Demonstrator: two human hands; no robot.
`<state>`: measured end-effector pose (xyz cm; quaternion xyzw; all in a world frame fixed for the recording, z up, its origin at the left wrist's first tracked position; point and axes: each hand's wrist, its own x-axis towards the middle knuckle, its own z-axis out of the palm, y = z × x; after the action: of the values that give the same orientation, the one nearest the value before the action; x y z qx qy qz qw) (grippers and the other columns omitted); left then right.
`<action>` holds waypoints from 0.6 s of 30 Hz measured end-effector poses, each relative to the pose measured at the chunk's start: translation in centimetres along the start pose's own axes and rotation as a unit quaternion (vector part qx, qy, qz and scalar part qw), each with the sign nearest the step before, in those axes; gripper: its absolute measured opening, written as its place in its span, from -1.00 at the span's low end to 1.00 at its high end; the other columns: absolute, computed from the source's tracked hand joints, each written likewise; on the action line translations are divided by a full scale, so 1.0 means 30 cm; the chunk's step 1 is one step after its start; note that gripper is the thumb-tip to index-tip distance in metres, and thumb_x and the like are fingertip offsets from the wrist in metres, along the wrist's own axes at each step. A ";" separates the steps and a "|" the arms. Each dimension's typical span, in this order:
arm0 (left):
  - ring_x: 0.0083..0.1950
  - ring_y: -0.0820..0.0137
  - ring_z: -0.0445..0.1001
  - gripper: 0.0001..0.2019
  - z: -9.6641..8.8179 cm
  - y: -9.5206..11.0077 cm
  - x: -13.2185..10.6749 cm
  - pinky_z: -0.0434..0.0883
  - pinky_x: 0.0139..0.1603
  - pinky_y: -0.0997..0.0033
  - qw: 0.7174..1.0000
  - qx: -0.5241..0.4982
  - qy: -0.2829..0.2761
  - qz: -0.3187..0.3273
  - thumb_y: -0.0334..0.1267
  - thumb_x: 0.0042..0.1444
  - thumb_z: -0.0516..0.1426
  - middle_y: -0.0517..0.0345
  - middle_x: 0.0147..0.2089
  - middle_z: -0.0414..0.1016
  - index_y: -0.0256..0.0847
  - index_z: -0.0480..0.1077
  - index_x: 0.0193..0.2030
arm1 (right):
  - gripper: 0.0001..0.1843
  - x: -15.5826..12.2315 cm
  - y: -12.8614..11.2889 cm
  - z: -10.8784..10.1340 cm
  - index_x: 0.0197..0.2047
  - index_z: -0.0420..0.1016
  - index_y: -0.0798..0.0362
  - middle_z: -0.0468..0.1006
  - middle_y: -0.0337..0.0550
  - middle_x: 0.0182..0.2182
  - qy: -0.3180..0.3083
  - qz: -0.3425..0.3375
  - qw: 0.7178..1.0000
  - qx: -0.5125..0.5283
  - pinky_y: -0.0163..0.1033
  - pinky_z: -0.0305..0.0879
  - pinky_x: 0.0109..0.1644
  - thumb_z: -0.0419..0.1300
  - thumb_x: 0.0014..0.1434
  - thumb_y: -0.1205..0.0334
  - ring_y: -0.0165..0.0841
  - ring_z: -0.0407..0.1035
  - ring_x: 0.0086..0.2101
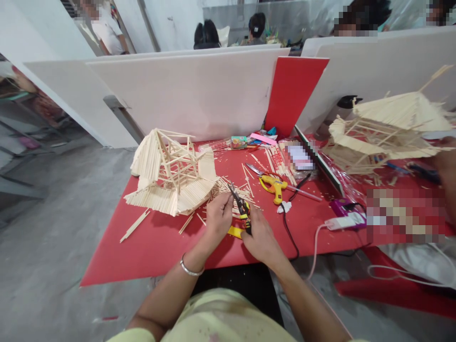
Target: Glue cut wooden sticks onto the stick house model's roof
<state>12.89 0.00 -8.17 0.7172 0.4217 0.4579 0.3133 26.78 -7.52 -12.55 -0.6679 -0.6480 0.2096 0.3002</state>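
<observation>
In my right hand (pixel 259 233) is a pair of pliers (pixel 242 207) with dark narrow jaws and black-and-yellow handles, its jaws pointing away from me. My left hand (pixel 218 214) is closed in a pinch right beside the jaws; whatever it holds is too small or hidden to make out. Beneath the hands lies a yellow object (pixel 235 232), partly covered. A heap of short wooden sticks (pixel 240 192) spreads just beyond them. To the left stands a model building (pixel 174 175) made of thin sticks, with a slatted roof and open frame.
Right of my hands lie a yellow glue gun (pixel 276 187) with a black cord and scissors (pixel 254 170). A phone (pixel 300 156) rests farther back. White panels (pixel 185 95) and a red board (pixel 294 90) border the red table (pixel 114 256). Another stick model (pixel 384 128) and a person's hand (pixel 448 166) are at right.
</observation>
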 end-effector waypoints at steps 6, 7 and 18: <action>-0.36 0.39 0.35 -0.78 -0.024 0.057 -0.003 0.26 -0.26 0.41 0.999 0.008 -0.025 0.044 -0.31 0.31 -0.02 0.13 -0.39 0.40 -0.20 0.37 -0.34 | -0.23 -0.012 -0.035 0.006 0.32 0.07 0.03 0.37 0.06 0.13 0.034 0.016 0.992 0.120 0.05 0.28 0.18 0.11 0.02 0.34 -0.12 0.29 0.12; -0.37 0.39 0.34 -0.78 -0.028 0.066 -0.005 0.25 -0.27 0.41 0.998 0.008 -0.031 0.052 -0.32 0.31 -0.01 0.13 -0.40 0.39 -0.19 0.36 -0.36 | -0.27 -0.015 -0.044 0.003 0.29 0.11 0.02 0.40 0.02 0.09 0.042 0.014 0.989 0.141 0.03 0.31 0.15 0.12 0.02 0.35 -0.14 0.33 0.08; -0.39 0.39 0.38 -0.81 -0.032 0.076 -0.042 0.29 -0.30 0.41 0.994 0.067 -0.032 0.080 -0.43 0.25 -0.01 0.11 -0.39 0.45 -0.19 0.41 -0.25 | -0.17 -0.066 -0.072 -0.003 0.34 0.02 -0.03 0.35 -0.01 0.16 0.015 0.017 0.983 0.182 0.03 0.27 0.20 0.08 -0.03 0.38 -0.17 0.29 0.12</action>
<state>12.45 -2.08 -6.40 0.7823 0.3826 0.4288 0.2404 25.10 -9.53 -11.25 -0.6162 -0.5829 0.3195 0.4225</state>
